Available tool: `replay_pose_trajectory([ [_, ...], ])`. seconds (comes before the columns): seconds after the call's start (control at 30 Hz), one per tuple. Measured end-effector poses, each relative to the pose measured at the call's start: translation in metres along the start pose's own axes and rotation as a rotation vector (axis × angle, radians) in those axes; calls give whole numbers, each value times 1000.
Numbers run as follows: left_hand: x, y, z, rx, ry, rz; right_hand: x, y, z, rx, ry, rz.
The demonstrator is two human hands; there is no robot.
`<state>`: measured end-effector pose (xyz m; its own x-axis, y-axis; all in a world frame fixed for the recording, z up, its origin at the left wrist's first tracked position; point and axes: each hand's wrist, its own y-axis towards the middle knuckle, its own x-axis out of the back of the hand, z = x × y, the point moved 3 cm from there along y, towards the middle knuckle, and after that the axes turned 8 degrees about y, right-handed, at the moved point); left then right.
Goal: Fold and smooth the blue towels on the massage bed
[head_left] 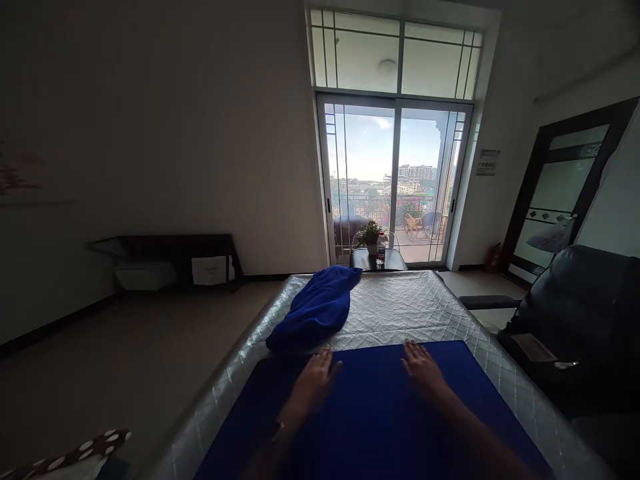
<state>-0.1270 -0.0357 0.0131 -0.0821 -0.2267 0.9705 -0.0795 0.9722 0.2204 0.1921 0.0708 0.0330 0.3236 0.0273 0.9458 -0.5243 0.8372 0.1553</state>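
Observation:
A dark blue cloth [365, 413] lies spread flat over the near part of a table with a silvery quilted cover [400, 307]. Near the cloth's far edge my left hand [316, 377] rests with its fingers extended. My right hand [420, 365] is placed palm down by the same edge, further right, its fingers also stretched out. Neither hand grasps anything. Beyond my left hand a second blue cloth [320, 303] sits in a loose, crumpled heap. The near end of the flat cloth runs out of view.
A black armchair [575, 320] stands close on the right. Past the table's far end, a small dark stand [357, 259] holds a potted plant [371, 233] and a bottle [381, 250]. A dark bench [170, 250] is along the left wall. Sliding glass doors [360, 167] are behind.

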Motion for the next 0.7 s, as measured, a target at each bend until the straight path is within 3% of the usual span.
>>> replay_pose_trajectory([
  [0.07, -12, 14, -46, -100, -36, 40, -16, 9, 43, 86, 42, 37],
  [0.13, -22, 23, -79, -152, -61, 69, -33, 16, 71, 124, 60, 82],
  [0.23, -28, 27, -101, -159, -83, 96, -53, 22, 84, 130, 49, 110],
  [0.37, -28, 24, -101, -140, -102, 116, -64, 23, 78, 133, 70, 80],
  [0.57, -24, 23, -102, -113, -109, 148, -53, 19, 81, 131, 70, 98],
  [0.7, -14, 13, -71, -44, -73, 168, -33, 12, 52, 81, 78, 97],
])
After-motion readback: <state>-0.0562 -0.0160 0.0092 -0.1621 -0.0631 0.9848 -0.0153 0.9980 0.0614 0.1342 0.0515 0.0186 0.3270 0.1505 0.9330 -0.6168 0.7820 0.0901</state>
